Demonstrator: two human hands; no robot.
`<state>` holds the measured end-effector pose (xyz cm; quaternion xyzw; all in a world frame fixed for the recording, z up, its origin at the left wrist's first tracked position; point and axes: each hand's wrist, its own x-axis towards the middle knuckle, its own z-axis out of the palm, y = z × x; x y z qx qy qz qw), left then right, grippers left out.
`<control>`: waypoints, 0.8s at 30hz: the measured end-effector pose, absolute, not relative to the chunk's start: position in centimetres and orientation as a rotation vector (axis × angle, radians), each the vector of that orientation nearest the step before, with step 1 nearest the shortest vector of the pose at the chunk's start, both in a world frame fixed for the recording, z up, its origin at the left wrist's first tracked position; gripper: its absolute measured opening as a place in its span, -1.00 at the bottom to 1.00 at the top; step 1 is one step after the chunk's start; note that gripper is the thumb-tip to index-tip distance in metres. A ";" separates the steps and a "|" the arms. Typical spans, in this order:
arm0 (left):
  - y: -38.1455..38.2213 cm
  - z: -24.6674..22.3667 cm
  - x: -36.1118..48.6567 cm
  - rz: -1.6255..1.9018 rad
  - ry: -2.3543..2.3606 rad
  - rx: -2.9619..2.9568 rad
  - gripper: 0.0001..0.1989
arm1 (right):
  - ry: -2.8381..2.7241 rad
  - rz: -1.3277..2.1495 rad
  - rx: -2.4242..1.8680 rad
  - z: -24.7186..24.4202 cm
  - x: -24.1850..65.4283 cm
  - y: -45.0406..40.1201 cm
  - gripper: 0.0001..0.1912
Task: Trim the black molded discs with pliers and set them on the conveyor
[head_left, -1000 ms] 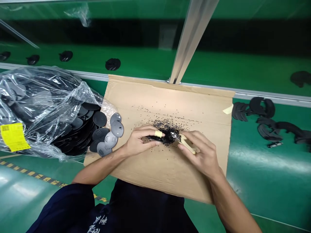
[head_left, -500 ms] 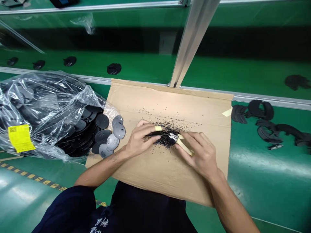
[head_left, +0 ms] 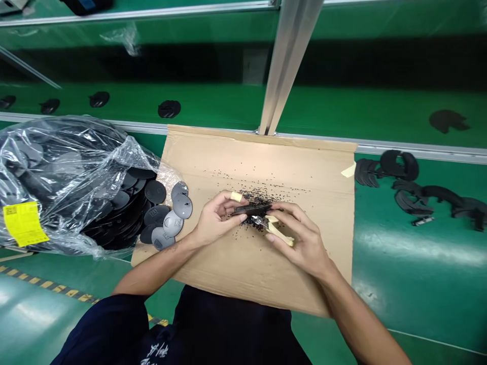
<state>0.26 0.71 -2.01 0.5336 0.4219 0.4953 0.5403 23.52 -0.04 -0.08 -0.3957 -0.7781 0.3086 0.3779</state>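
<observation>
My left hand (head_left: 219, 217) pinches a black plastic part (head_left: 249, 209), seen nearly edge-on, between fingers and thumb. Yellow tape wraps one of its fingers. My right hand (head_left: 300, 234) is closed round small cutting pliers (head_left: 279, 234) with pale yellow handles; the metal jaws point left, just below the black part. Fingertips of the right hand are at the part's right end. Beneath both hands, small black bits (head_left: 262, 195) lie scattered on a cardboard sheet (head_left: 243, 268).
At left, a clear plastic bag (head_left: 76, 167) of black discs bears a yellow label (head_left: 25, 223). Loose discs (head_left: 173, 223) overlap the cardboard's left side. Curved black parts (head_left: 414, 195) lie on the green table at right. A metal post (head_left: 291, 66) rises behind the cardboard.
The black part has turned and now shows more of its side. The pliers' jaws sit below it, and my right fingertips have come to its right end. The whole view has shifted slightly.
</observation>
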 end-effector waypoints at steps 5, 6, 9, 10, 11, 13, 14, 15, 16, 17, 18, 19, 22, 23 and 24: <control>0.9 -2.0 0.2 1.115 1.058 1.555 -0.69 | -1.998 0.800 -0.956 0.1 23.4 -0.2 -0.63; 1.0 -2.0 0.1 1.108 1.063 1.635 -0.71 | -1.996 0.829 -0.942 0.2 23.4 -0.2 -0.63; 1.2 -1.8 -0.2 1.118 1.026 1.801 -0.76 | -1.948 0.935 -0.874 0.4 23.7 -0.1 -0.66; 1.3 -1.8 -0.3 1.133 1.008 1.817 -0.76 | -1.919 0.961 -0.854 0.5 23.8 0.0 -0.68; 1.3 -1.7 -0.4 1.149 0.996 1.820 -0.76 | -1.886 0.974 -0.847 0.6 24.0 0.2 -0.69; 1.2 -1.6 -0.5 1.162 0.997 1.801 -0.75 | -1.832 0.945 -0.890 0.7 24.4 0.5 -0.71; 1.2 -1.6 -0.6 1.153 1.000 1.787 -0.73 | -1.823 0.902 -0.937 0.7 24.6 0.6 -0.71; 1.1 -1.6 -0.6 1.140 0.999 1.775 -0.72 | -1.832 0.848 -0.983 0.7 24.7 0.8 -0.70; 1.1 -1.6 -0.6 1.127 0.989 1.770 -0.72 | -1.859 0.790 -1.018 0.6 24.8 0.9 -0.68; 1.1 -1.5 -0.6 1.120 0.965 1.772 -0.73 | -1.899 0.737 -1.035 0.5 24.9 1.0 -0.66; 1.0 -1.6 -0.5 1.124 0.931 1.778 -0.76 | -1.946 0.696 -1.030 0.4 24.9 1.0 -0.64; 1.0 -1.6 -0.5 1.138 0.892 1.787 -0.79 | -1.991 0.665 -1.010 0.3 24.8 1.0 -0.62; 1.1 -1.8 -0.3 1.190 0.819 1.798 -0.81 | -2.067 0.602 -0.945 -0.1 24.7 1.0 -0.58; 1.1 -1.8 -0.3 1.199 0.821 1.792 -0.80 | -2.078 0.585 -0.930 -0.2 24.7 1.0 -0.57; 1.1 -1.9 -0.3 1.204 0.831 1.785 -0.79 | -2.087 0.569 -0.920 -0.3 24.7 0.9 -0.57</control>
